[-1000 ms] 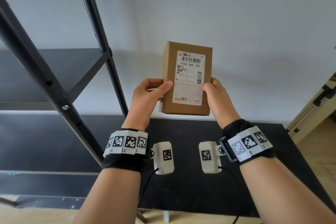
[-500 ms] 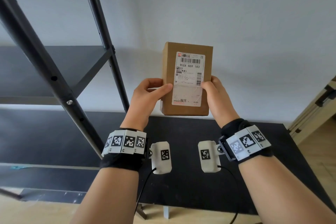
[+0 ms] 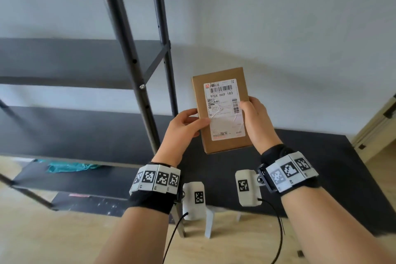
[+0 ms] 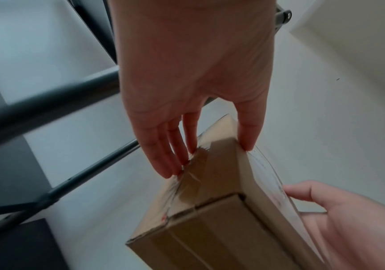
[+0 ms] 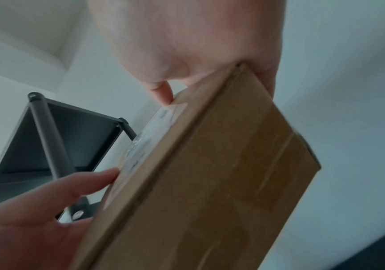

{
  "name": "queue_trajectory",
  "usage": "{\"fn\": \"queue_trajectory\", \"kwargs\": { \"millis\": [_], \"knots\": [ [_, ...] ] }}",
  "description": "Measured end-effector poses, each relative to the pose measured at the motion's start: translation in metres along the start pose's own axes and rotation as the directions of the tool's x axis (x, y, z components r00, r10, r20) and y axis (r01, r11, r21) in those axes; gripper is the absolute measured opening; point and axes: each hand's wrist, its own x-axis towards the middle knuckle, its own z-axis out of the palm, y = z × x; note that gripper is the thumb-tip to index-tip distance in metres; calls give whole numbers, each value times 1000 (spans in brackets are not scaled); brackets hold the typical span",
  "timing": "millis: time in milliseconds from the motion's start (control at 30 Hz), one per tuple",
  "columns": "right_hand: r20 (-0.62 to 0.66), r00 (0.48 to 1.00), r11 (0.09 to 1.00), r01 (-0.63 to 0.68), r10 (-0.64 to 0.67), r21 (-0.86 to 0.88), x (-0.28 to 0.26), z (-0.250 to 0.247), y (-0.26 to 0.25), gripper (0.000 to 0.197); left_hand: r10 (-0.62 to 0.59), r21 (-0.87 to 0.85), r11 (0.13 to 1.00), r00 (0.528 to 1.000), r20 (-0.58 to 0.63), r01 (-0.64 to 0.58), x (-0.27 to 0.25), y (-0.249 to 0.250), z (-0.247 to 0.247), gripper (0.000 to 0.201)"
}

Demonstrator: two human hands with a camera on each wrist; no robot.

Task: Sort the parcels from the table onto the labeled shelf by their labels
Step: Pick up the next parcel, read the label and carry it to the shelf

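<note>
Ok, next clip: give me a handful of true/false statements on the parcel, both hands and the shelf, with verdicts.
1. Both hands hold the parcel. True: the left hand and right hand grip its sides.
2. The parcel lies on the table. False: it is held up in the air above it.
3. The label faces the person. True.
4. The label reads 900X H69 183. True.
5. A parcel stands on the shelf. False: none shows there.
</note>
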Motion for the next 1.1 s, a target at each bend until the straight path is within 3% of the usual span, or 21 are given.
{"fn": "queue_trajectory", "kwargs": {
  "millis": [300, 567, 700, 833, 1000, 1100],
  "knots": [
    [79, 996, 999, -43, 42, 11, -123, 65, -27, 24, -64, -41, 997, 996, -62, 61, -117, -41, -79, 47],
    [279, 957, 993, -100, 81, 55, -196, 163, -63, 25, -105, -66, 994, 969, -223, 92, -206, -66, -187, 41],
    [386, 919, 993, -109, 83, 44, -213, 225, -80, 32, -155, -112, 986, 932, -329, 125, -234, -71, -243, 39],
    [482, 872, 994, -105, 81, 24, -221, 291, -98, 24, -178, -146, 981, 883, -434, 126, -250, -79, -300, 38],
    [580, 814, 998, -55, 33, 20, -207, 376, -122, 24, -150, -122, 988, 839, -524, 100, -250, -86, -375, 35],
    [636, 771, 999, -30, 5, 29, -190, 432, -139, 25, -163, -124, 986, 785, -597, 110, -238, -85, -420, 39]
  ]
}}
